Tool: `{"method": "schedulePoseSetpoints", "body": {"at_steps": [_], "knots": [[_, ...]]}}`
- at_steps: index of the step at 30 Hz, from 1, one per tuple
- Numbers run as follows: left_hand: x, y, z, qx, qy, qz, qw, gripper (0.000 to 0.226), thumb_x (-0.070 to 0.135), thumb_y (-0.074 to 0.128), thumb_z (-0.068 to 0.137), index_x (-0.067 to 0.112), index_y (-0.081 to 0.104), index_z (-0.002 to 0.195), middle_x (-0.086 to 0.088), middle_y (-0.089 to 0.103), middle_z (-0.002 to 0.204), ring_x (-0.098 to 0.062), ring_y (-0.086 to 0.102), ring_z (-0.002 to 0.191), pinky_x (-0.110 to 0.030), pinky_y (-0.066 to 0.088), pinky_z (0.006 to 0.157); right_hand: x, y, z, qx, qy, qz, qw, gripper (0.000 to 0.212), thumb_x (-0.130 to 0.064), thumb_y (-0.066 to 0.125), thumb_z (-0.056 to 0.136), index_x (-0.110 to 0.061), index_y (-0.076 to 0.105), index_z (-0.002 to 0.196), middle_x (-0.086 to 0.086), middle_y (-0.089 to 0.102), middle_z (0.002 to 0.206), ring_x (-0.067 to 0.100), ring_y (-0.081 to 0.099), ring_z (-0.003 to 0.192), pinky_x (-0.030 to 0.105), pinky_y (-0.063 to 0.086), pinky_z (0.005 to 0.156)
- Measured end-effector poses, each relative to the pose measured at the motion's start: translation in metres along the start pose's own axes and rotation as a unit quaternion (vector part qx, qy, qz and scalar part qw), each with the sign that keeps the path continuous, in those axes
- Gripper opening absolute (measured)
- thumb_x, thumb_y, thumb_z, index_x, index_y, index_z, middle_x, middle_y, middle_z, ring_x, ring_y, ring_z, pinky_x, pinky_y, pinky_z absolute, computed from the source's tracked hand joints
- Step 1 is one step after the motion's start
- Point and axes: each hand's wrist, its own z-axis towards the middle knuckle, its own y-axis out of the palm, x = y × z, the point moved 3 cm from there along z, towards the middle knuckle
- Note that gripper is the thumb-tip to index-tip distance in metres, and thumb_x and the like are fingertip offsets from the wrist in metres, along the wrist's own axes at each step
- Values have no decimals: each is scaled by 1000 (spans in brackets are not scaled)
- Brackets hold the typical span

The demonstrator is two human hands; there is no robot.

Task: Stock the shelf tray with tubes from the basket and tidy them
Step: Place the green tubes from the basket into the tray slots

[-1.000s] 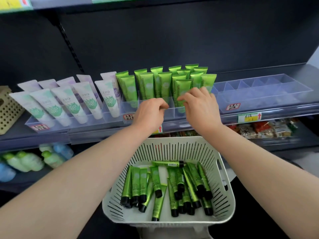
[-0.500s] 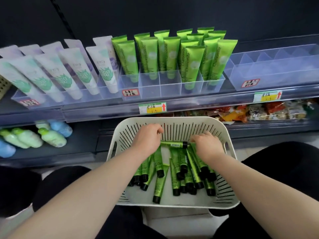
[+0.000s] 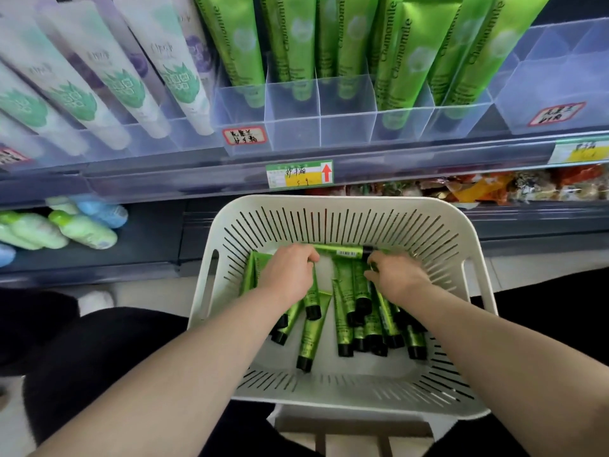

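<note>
Both hands' fingers (image 3: 308,258) curled onto green tubes (image 3: 344,291) in basket (image 3: 329,206) — grasp itself unclear.

Front tray slots (image 3: 346,127) free btwn tubes (image 3: 405,70).

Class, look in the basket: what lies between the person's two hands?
In the head view, a green tube lies crosswise between the left hand and right hand, near the basket's far wall.

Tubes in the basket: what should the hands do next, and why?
Probably close each hand on a tube and lift. Both the left hand and right hand are already down on the green tubes in the basket, and the shelf tray has open front slots.
</note>
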Motion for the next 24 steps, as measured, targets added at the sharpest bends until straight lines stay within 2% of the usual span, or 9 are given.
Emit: {"method": "schedulePoseSetpoints", "body": {"at_steps": [3, 5, 9, 12, 15, 17, 19, 21, 24], "knots": [[-11, 7, 2, -5, -21, 4, 1000, 26, 5, 50, 96, 18, 68, 111, 1, 63, 122, -14, 62, 103, -31, 51, 91, -2, 3, -1, -16, 6, -3, 1000, 18, -19, 53, 91, -21, 57, 109, 3, 63, 96, 23, 60, 88, 37, 53, 80], [-21, 11, 5, -4, -45, 13, 999, 31, 2, 49, 94, 18, 68, 113, -1, 64, 121, -16, 62, 102, -31, 51, 91, 0, 1, -4, -15, 18, 15, 1000, 27, -7, 51, 88, -22, 59, 109, 2, 64, 99, 22, 61, 88, 31, 52, 75], [-33, 15, 9, -30, -75, 36, 996, 39, -4, 46, 92, 15, 63, 121, -7, 61, 124, -23, 61, 105, -31, 50, 85, 0, -16, -10, 46, 6, 80, 996, 32, -10, 55, 88, -29, 61, 113, -2, 66, 105, 20, 62, 93, 32, 52, 78], [-31, 24, 9, -91, -71, 70, 991, 51, -10, 45, 87, 14, 57, 131, -12, 57, 130, -28, 57, 115, -34, 49, 92, -7, -30, -15, 99, -54, 96, 989, 32, -10, 54, 90, -30, 63, 114, -4, 66, 101, 16, 62, 85, 32, 54, 76], [-24, 40, 9, -142, -65, 102, 982, 73, -21, 41, 78, 17, 47, 141, -15, 39, 147, -34, 46, 129, -40, 42, 104, -8, -40, -21, 117, -99, 115, 981, 39, -6, 54, 92, -29, 62, 122, -2, 60, 113, 19, 62, 93, 33, 54, 81], [-21, 48, 9, -169, -65, 126, 975, 80, -22, 40, 78, 21, 40, 145, -17, 22, 156, -39, 36, 136, -41, 37, 108, -5, -40, -23, 124, -116, 131, 977, 41, -3, 53, 91, -29, 61, 122, -3, 55, 111, 18, 61, 89, 36, 55, 79], [-16, 53, 7, -197, -52, 167, 965, 72, -18, 42, 80, 18, 45, 142, -19, 19, 155, -41, 34, 136, -41, 38, 108, -1, -38, -24, 133, -123, 140, 973, 41, -2, 53, 90, -29, 61, 120, -6, 51, 104, 17, 59, 83, 38, 55, 73], [-11, 58, 0, -209, -40, 189, 959, 54, -11, 44, 85, 10, 51, 134, -18, 29, 149, -40, 40, 129, -40, 41, 104, 2, -36, -23, 149, -126, 151, 969, 38, -2, 52, 91, -27, 61, 118, -6, 51, 102, 19, 58, 82, 40, 55, 70], [-8, 73, -10, -230, -21, 208, 950, 46, 1, 41, 91, 9, 41, 137, -18, 43, 138, -37, 50, 116, -37, 45, 90, 5, -35, -22, 164, -128, 163, 964, 34, -4, 49, 93, -25, 62, 117, -4, 56, 105, 20, 59, 89, 41, 54, 72]]}}
